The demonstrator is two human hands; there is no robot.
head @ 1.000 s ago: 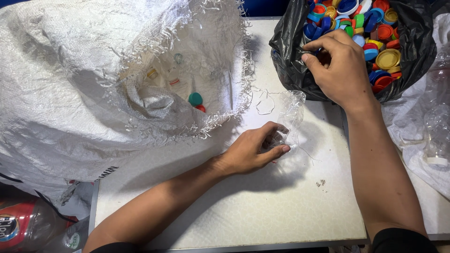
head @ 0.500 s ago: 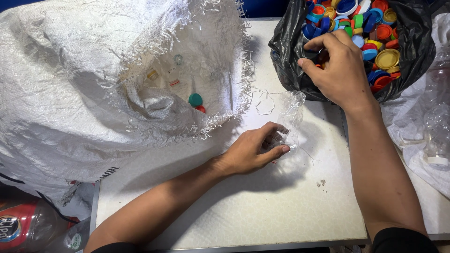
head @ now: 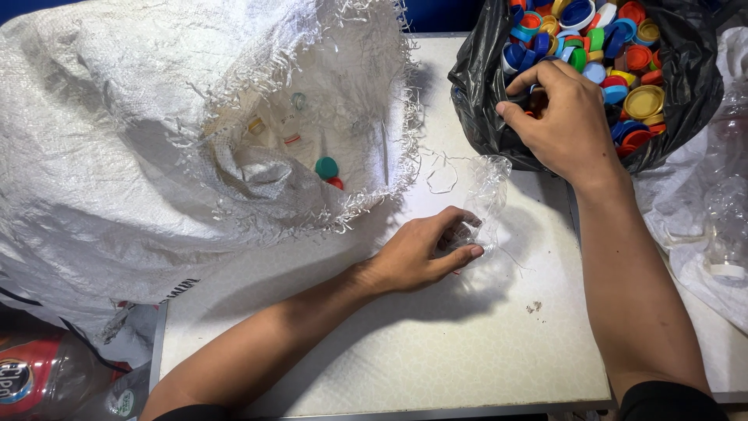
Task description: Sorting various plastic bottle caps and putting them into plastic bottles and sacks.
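Counter (head: 436, 359): pale, speckled top; a few crumbs are seen near its right half, and loose white threads lie toward the far edge.

Left hand (head: 425, 253): laid on the middle of the counter. Its grip is closed around the neck end of a clear bottle (head: 485, 199), which is crushed and lies on the counter, its body pointing toward the far edge. No cap can be made out on it.

Right hand (head: 562, 117): reached into the mouth of a black bag (head: 483, 93) at the far right corner. The fingers are curled at the bag's near rim among the caps (head: 615, 54); whether a cap is pinched between them cannot be told, as the fingertips are hidden.

Caps: a heap of mixed colours, blue, red, green, yellow and orange, is held in the black bag.

White sack (head: 140, 156): woven, frayed at its mouth, spread over the far left of the counter. A green cap (head: 326, 167) and a red one just beside it are seen inside, with faint clear bottles behind.

Right edge: more clear bottles (head: 728, 210) on white sheeting, blurred.

Near left corner, below the counter: a bottle with a red label (head: 31, 374).

Risks, as judged: the slack black bag could be dragged or tipped by the right hand, and caps spilled over the counter's edge. The crushed bottle is thin and slick, so it could slip from a light grip. Sack threads could be snagged by either hand.
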